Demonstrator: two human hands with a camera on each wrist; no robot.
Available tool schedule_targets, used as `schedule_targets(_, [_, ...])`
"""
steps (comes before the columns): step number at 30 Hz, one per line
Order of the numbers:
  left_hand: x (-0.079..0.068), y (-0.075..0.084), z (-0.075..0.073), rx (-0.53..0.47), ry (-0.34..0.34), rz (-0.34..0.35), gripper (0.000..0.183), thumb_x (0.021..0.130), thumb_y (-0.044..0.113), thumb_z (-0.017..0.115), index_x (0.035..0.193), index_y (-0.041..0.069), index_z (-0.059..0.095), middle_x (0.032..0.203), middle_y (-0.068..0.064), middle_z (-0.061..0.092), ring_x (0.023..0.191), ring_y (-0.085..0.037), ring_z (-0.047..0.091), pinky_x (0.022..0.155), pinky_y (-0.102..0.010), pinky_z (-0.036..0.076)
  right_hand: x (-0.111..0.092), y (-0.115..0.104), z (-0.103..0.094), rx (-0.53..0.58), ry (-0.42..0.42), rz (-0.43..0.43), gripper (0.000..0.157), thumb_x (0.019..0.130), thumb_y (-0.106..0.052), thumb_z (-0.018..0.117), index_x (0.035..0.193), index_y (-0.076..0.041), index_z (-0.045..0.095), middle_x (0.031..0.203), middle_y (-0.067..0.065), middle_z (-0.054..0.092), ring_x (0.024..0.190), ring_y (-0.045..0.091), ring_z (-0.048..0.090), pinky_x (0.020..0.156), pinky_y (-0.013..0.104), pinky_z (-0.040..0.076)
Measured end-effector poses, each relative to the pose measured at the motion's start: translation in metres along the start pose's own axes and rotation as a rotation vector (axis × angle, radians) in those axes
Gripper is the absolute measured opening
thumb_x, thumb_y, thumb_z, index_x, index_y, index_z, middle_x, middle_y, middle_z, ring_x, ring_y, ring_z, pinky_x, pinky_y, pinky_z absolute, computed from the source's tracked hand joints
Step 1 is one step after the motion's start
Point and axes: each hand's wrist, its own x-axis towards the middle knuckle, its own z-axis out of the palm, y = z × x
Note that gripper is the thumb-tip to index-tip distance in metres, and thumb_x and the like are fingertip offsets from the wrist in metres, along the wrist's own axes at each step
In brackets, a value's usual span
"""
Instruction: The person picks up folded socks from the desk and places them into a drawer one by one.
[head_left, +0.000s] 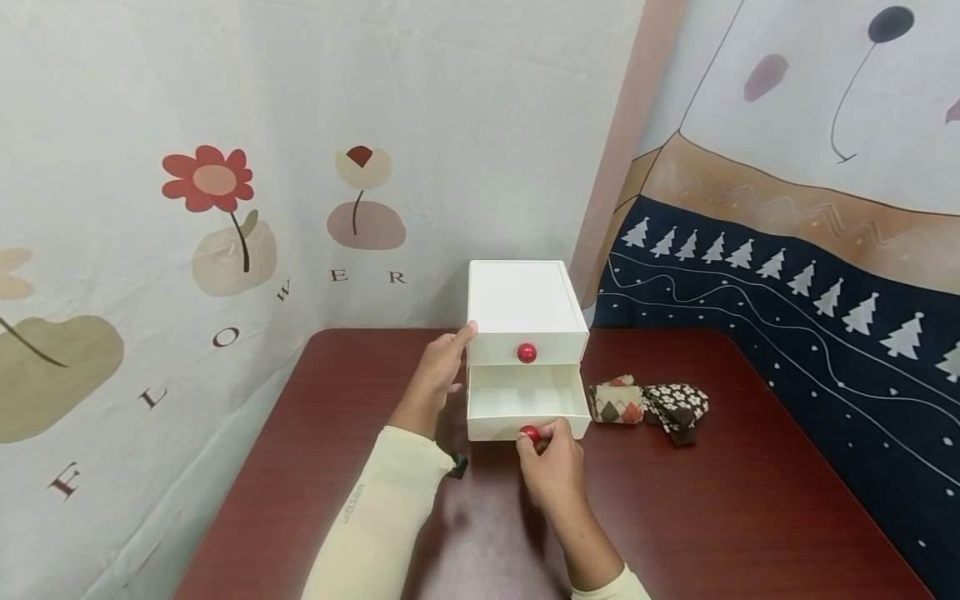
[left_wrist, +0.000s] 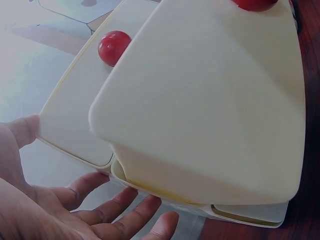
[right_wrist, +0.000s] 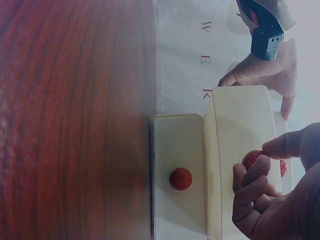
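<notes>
A small white drawer cabinet (head_left: 525, 296) stands on the table, its drawers fitted with round red knobs. One drawer (head_left: 517, 429) beneath the top one is pulled out, and the inside that shows is bare. My right hand (head_left: 557, 467) pinches this drawer's red knob (head_left: 529, 433) between thumb and fingers. In the right wrist view a lower drawer front (right_wrist: 180, 145) is closed. My left hand (head_left: 437, 371) rests against the cabinet's left side, thumb by the top drawer's front corner. Its fingers (left_wrist: 122, 200) are spread and loosely bent along the side in the left wrist view.
Right of the cabinet lie two folded cloth bundles, perhaps socks: an argyle one (head_left: 618, 402) and a dark flowered one (head_left: 677, 407). The reddish-brown table (head_left: 712, 508) meets printed cloth hangings (head_left: 465, 150) behind and on the sides.
</notes>
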Motion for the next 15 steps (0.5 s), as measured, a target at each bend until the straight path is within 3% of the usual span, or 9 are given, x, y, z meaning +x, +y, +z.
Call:
schedule_targets(10, [0.0,-0.001,0.0,0.011,0.001,0.006,0.074,0.105,0.067,0.057,0.149,0.008,0.056,0.162,-0.015,0.053,0.156,-0.041,0.047,0.121,-0.072,0.042,-0.005,0.001,-0.008,-0.008,-0.028,0.017,0.03,0.092,-0.022,0.082,0.099,-0.007,0.058,0.082,0.004,0.066,0.075,0.015,0.058,0.072,0.031,0.047])
schedule_targets(15, [-0.002,0.0,0.0,0.013,0.003,0.004,0.076,0.105,0.068,0.056,0.152,0.009,0.054,0.163,-0.014,0.053,0.157,-0.039,0.046,0.122,-0.072,0.041,-0.004,0.006,-0.019,-0.087,-0.102,0.007,0.039,0.089,-0.025,0.087,0.099,-0.008,0.053,0.087,0.005,0.062,0.081,0.02,0.059,0.073,0.034,0.046])
